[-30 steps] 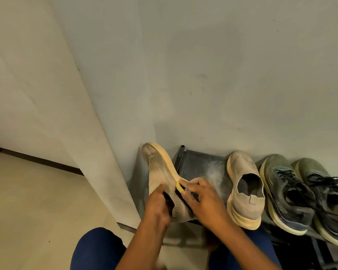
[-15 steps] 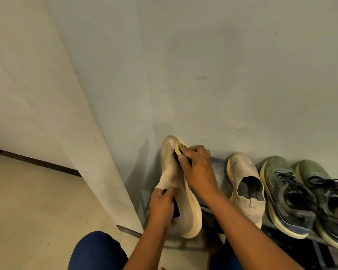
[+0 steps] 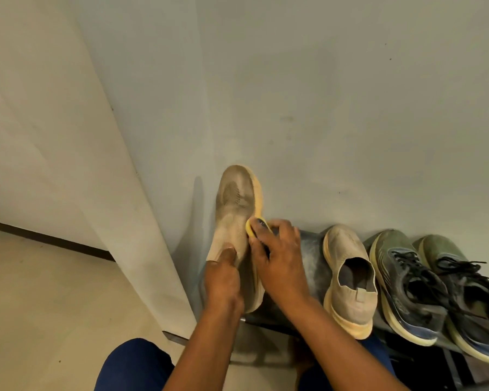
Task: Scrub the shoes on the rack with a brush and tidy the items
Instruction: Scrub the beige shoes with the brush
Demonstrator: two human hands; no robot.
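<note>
The left hand (image 3: 223, 280) grips the beige shoe (image 3: 235, 218) at its heel, toe toward 12 o'clock. The right hand (image 3: 280, 263) grasps a yellow brush (image 3: 256, 225) pressed against the shoe's right side above the rack (image 3: 311, 249).

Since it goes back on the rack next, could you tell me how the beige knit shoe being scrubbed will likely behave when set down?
The beige knit shoe probably flexes: its upper looks soft. It seems light, as the left hand alone holds it up. On its flat sole it should sit stably, like its mate on the rack.
</note>
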